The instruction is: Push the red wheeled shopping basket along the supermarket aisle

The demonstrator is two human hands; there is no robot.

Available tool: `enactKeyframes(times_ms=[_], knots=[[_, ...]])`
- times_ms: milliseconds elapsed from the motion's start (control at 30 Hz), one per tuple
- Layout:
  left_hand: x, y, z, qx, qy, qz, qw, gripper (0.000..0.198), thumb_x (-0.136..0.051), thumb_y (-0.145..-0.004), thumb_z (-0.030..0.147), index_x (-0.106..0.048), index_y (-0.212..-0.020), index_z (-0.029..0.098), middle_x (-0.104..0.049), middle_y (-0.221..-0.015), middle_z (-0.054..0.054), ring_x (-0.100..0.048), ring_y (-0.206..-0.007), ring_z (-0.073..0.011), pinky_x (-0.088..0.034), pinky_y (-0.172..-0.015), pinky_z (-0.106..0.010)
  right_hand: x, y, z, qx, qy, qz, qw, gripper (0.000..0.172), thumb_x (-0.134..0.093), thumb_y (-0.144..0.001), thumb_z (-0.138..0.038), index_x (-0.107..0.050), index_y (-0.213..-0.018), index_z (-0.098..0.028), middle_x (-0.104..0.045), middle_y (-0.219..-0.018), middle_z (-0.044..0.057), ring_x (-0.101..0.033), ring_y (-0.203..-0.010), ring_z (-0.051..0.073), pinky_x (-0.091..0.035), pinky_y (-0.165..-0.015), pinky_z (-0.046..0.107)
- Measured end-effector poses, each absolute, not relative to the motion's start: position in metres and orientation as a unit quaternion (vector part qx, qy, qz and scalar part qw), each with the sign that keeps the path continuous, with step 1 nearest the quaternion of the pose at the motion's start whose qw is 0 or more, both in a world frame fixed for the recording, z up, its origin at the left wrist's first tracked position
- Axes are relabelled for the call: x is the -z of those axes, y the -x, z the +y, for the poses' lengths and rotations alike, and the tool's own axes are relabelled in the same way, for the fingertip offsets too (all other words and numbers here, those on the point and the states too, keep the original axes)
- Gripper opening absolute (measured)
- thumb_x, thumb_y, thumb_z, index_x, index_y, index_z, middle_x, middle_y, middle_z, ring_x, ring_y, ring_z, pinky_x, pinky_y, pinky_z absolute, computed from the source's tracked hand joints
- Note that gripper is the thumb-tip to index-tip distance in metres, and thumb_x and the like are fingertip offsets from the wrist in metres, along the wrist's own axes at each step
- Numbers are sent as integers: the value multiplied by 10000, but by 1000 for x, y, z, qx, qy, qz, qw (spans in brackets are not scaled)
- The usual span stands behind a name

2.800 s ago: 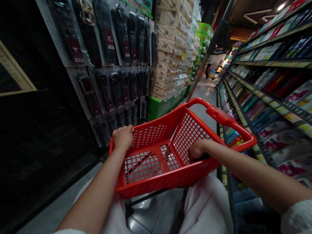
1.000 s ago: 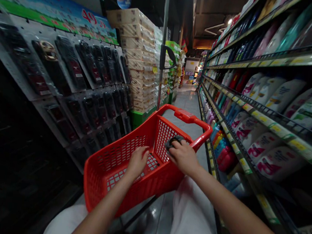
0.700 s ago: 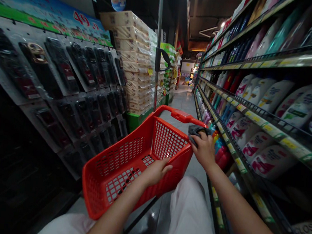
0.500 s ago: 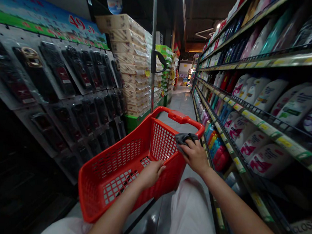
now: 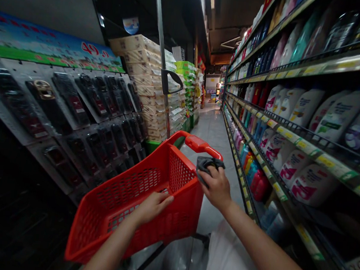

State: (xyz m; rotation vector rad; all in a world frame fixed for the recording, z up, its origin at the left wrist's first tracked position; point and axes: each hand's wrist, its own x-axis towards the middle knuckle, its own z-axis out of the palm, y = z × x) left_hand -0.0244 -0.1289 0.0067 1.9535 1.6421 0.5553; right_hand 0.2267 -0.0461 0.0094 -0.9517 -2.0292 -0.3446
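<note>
A red plastic shopping cart (image 5: pixel 172 219) stands in front of me, its basket showing bare lattice walls and floor. My left hand (image 5: pixel 156 205) is closed over the near side rim, fingers inside the basket and thumb along the top. With my right hand (image 5: pixel 216 185) I grip a dark grey cloth (image 5: pixel 207 165), pressed against the near end of the cart's red handle (image 5: pixel 198 144). The cloth is bunched under my fingers and hides part of the handle's corner.
Shelves of shampoo bottles (image 5: pixel 336 116) line the right side. Packaged belts (image 5: pixel 72 99) hang on a rack at left. Beyond them are stacked tissue packs (image 5: pixel 143 80) and a metal pole (image 5: pixel 161 31) with a black grip. The tiled aisle floor (image 5: pixel 208 120) runs ahead.
The cart has shifted left and slightly down in view and turned a little. Both hands moved with it, the left still on the rim, the right still with the cloth at the handle.
</note>
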Motion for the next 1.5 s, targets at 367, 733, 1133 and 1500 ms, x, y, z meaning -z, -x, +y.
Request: enactKeyframes(times_ms=[367, 733, 1133, 1500], knots=[[-8, 22, -110, -237, -703, 604, 290, 517, -340, -891, 643, -495, -700, 188, -497, -710, -2, -448, -680, -155, -361, -661, -281, -29, -245, 13, -43, 464, -667, 581, 375, -518, -938, -411, -724, -1158, -188, -581, -1241, 155, -556, -1155, 295, -462, -1008, 442], [-6, 22, -117, -240, -699, 613, 279, 528, -355, -908, 619, -562, -737, 165, -529, -725, -9, -456, -687, -153, -354, -647, -277, -70, -237, 22, -7, 489, -812, 320, 297, -583, -867, -308, -763, -1090, -228, -673, -1125, 109, -622, -1015, 248, -460, -937, 367], [-10, 18, -113, -278, -668, 629, 284, 608, -397, -873, 679, -672, -806, 141, -672, -796, -60, -575, -770, -211, -442, -693, -287, -104, -208, 82, -110, 454, -852, 236, 516, -797, -534, -134, -796, -1035, -258, -745, -923, 39, -672, -779, 210, -492, -718, 275], [-11, 12, -95, -286, -661, 615, 321, 636, -440, -841, 719, -674, -830, 128, -700, -831, -86, -623, -845, -247, -494, -756, -307, -60, -244, 100, -546, 373, -564, 495, 263, -668, -651, -257, -714, -873, -125, -651, -615, -4, -589, -570, 151, -475, -589, 259]])
